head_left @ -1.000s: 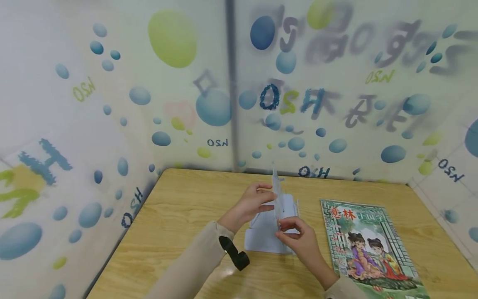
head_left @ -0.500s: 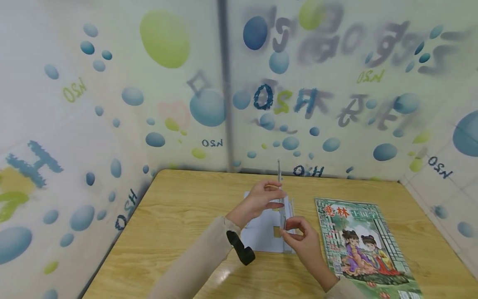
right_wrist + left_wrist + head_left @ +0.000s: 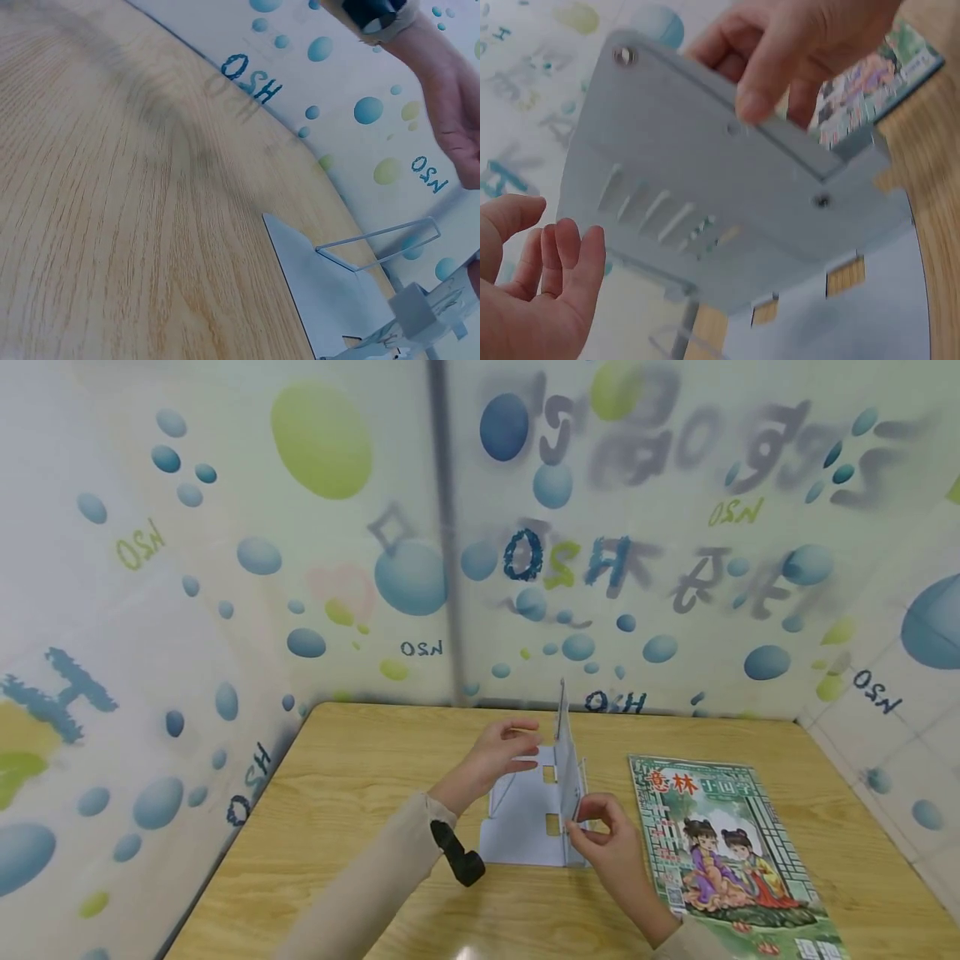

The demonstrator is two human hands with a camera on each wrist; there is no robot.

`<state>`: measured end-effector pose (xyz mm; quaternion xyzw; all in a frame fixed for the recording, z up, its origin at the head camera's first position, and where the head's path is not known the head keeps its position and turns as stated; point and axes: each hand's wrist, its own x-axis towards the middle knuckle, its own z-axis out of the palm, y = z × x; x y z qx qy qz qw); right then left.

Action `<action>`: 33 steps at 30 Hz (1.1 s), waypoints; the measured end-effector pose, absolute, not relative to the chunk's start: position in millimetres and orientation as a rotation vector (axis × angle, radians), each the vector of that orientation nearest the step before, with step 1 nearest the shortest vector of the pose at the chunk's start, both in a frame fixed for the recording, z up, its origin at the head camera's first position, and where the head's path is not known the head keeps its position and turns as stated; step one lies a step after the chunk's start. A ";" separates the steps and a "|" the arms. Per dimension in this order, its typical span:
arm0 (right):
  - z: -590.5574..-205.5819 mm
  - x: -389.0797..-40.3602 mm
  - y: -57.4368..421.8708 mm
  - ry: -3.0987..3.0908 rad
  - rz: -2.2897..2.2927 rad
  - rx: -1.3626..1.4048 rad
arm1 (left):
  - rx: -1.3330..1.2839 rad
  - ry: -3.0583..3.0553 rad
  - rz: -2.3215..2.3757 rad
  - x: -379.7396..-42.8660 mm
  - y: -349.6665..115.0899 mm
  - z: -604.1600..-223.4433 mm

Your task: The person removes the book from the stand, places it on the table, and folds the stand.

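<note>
A pale grey upright panel (image 3: 567, 752) stands along the right side of a flat base (image 3: 525, 839) of the same colour. Several slanted slots cut through the panel, seen in the left wrist view, and dark holes dot its face. My right hand (image 3: 609, 833) pinches the panel's near edge between thumb and fingers. Left of the panel, my left hand (image 3: 491, 764) hovers over the base with relaxed fingers and nothing in it; its fingertips are near the panel's edge. Two rectangular cutouts show the wood through the base. A thin wire loop (image 3: 382, 240) rises from the base's left part.
A magazine (image 3: 731, 852) with two illustrated figures lies to the right on the wooden table (image 3: 360, 777). A wall (image 3: 375, 568) patterned with bubbles borders the table at the back and on both sides. A dark strap (image 3: 453, 852) circles the left wrist.
My left hand has let go of the panel and drawn back left. The panel has turned so its right face shows, while my right hand keeps its pinch. The view has shifted slightly.
</note>
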<state>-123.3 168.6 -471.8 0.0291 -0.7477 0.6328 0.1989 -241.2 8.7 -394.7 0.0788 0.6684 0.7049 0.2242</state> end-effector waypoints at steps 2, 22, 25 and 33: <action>-471.4 -123.1 168.4 -2.100 1.770 0.068 | 0.220 1.887 1.958 -243.6 -2.5 -400.8; -474.9 -125.1 169.7 -2.100 1.788 0.068 | 0.454 2.100 1.568 -249.2 -53.0 -477.7; -473.8 -124.5 169.4 -2.096 1.792 0.067 | 0.437 2.111 1.549 -248.7 -50.0 -480.6; -451.8 -116.4 163.7 -2.104 1.791 0.067 | 0.422 2.122 1.580 -245.2 -44.4 -478.2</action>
